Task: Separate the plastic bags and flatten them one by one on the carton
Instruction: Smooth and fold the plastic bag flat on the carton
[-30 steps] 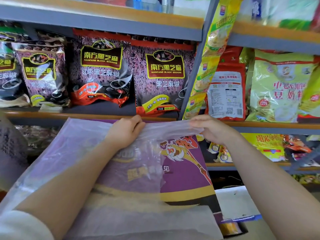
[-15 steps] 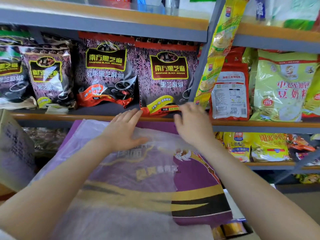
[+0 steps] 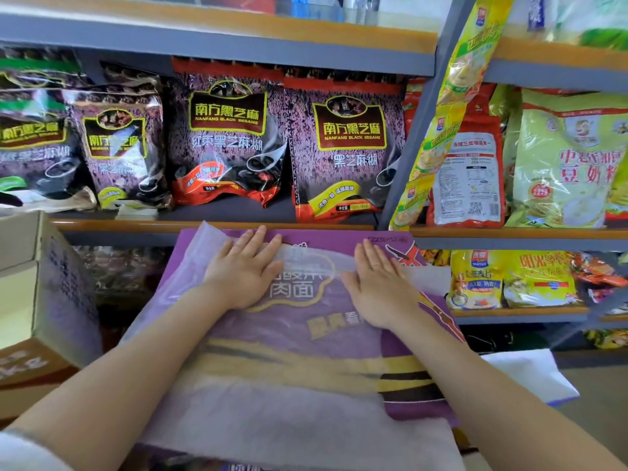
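Head view, centre of frame: we see the plastic bag [image 3: 234, 338] spread translucent over the purple carton [image 3: 418, 399], which fills the lower middle of the picture.
Left hand [image 3: 243, 275]: flat on the film, fingers straight and together, palm down, gripping nothing.
Right hand [image 3: 379, 287]: the same, palm pressed to the bag, fingers extended towards the top edge (a ring shows on one finger).
Bag's far edge: a ridge of bunched film [image 3: 307, 258] runs between the two hands, just below the carton's upper edge.
Bag's near edge: it lies at the bottom of the frame, hanging a little past the carton.
How we do it well: we judge the step to be smoothing, so we sweep outward from the middle, both palms light and even, chasing that ridge off to the sides.
Watch for: thin film likely slides and clings, so pressing too hard could drag the whole bag off the carton.
Upper frame: shelves [image 3: 217, 226] of packaged food, well behind the work.
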{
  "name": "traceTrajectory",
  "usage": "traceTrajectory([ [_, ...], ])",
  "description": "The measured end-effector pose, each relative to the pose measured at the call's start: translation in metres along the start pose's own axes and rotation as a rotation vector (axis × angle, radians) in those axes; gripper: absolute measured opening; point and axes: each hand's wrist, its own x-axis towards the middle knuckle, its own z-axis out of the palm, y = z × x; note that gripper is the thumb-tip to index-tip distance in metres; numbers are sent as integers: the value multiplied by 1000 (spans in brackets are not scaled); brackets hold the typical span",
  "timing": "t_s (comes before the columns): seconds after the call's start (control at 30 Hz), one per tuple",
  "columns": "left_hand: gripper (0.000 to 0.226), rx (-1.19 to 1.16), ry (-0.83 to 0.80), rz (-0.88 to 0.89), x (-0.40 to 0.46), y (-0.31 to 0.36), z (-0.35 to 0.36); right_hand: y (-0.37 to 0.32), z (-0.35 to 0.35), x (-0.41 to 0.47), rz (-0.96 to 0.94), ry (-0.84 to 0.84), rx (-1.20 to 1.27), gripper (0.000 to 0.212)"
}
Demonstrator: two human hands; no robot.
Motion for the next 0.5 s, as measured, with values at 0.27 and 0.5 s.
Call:
traceTrajectory([
  [0.27, 58, 107, 81, -47, 8, -33, -16, 3, -23, 4, 55, 178, -26, 51],
  [0.5, 61, 167, 235, 28, 5, -40, -25, -12, -53, 33, -15, -180, 190, 44],
])
